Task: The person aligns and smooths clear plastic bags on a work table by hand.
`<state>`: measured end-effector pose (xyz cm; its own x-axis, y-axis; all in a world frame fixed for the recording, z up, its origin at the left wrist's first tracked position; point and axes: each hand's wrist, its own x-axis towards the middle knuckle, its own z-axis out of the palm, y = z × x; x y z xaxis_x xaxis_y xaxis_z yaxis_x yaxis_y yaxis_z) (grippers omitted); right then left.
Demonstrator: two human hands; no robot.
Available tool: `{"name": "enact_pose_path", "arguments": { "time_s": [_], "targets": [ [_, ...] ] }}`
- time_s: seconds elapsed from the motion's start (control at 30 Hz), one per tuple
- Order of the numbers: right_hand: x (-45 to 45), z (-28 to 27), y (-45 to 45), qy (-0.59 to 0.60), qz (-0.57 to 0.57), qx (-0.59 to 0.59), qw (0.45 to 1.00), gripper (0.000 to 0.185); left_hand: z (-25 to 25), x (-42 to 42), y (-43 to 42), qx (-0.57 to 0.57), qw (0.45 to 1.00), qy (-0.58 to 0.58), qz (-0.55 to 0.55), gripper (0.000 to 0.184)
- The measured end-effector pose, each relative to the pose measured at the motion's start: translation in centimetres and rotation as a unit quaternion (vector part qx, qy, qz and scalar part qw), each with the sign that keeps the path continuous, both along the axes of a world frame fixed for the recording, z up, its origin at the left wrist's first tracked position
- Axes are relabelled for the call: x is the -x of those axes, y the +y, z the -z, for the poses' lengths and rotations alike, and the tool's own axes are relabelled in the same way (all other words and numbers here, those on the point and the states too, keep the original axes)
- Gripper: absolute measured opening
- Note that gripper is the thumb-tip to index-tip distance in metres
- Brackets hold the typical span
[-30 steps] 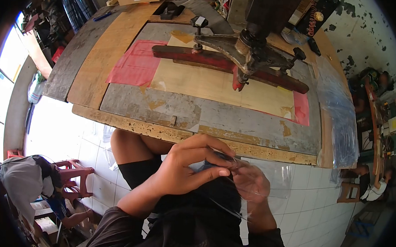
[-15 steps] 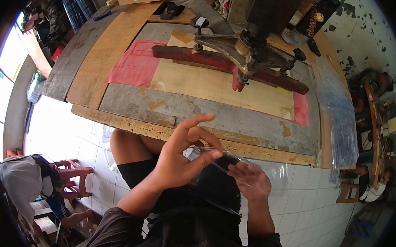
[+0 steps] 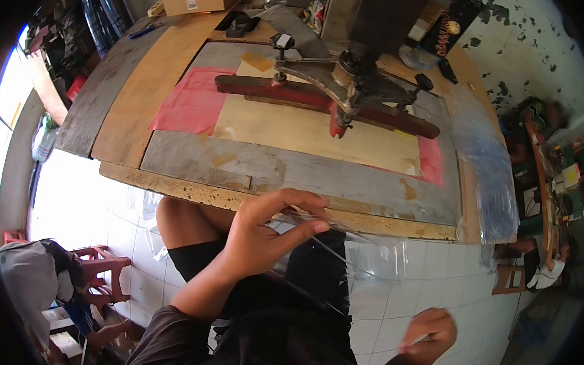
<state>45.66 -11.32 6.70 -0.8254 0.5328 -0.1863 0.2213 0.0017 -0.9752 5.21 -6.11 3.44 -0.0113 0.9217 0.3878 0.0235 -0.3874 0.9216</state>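
Above my lap, my left hand (image 3: 269, 231) pinches the upper left edge of a clear plastic sheet (image 3: 384, 257), thumb against fingers. The sheet spreads to the right past the table's front edge, and its lower outline is hard to see against my dark clothes. My right hand (image 3: 429, 335) is away from the sheet, low on the right over the tiled floor, with its fingers curled. Whether something small is between those fingers cannot be made out.
A press head with a red bar (image 3: 335, 109) stands over a cream sheet (image 3: 294, 133) with pink ends on the table (image 3: 194, 161). Clear plastic (image 3: 490, 173) lies at the table's right side. People sit at far left (image 3: 29, 274) and far right (image 3: 551, 272).
My right hand has left the plastic and moved down to the right, its fingers now curled. The fingers of my left hand have closed on the sheet. The view has shifted slightly.
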Motion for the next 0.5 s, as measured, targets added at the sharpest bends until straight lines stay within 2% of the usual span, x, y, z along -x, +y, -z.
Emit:
{"name": "enact_pose_path", "arguments": {
  "time_s": [0.03,0.07,0.13,0.2,0.27,0.33,0.37,0.43,0.5],
  "targets": [
    [-0.2,-0.5,0.1,0.206,0.034,-0.083,0.974,0.034,-0.1,-0.4,-0.1,-0.002,1.000,-0.001,0.006,0.036],
    [1.1,0.8,0.1,0.289,0.159,-0.192,0.924,0.037,-0.4,-1.0,-0.2,-0.001,1.000,0.017,0.017,0.034],
    [7.7,-0.8,1.6,0.201,0.321,-0.389,0.840,0.044,-1.0,-2.1,-0.3,-0.003,0.999,0.038,0.033,0.033],
    [12.8,-3.6,4.3,0.001,0.318,-0.494,0.809,0.046,-1.6,-3.1,-0.3,-0.075,0.992,0.085,0.046,0.036],
    [14.4,-2.3,5.5,-0.027,0.282,-0.519,0.807,0.043,-1.4,-3.3,-0.4,-0.069,0.994,0.066,0.061,0.037],
    [15.0,-0.9,6.1,-0.025,0.244,-0.398,0.884,0.035,-1.5,-3.0,-0.7,-0.105,0.992,0.070,0.028,0.041],
    [15.4,-1.2,6.3,-0.003,0.239,-0.376,0.895,0.028,-1.6,-2.8,-0.9,-0.104,0.992,0.071,0.024,0.041],
    [15.5,-0.9,6.6,0.015,0.239,-0.372,0.897,0.028,-1.8,-2.4,-1.2,-0.062,0.997,0.038,-0.009,0.042],
    [15.4,-0.7,6.5,0.030,0.243,-0.367,0.897,0.027,-1.6,-1.4,-1.4,-0.023,0.997,0.069,0.016,0.039]
  ]
}}
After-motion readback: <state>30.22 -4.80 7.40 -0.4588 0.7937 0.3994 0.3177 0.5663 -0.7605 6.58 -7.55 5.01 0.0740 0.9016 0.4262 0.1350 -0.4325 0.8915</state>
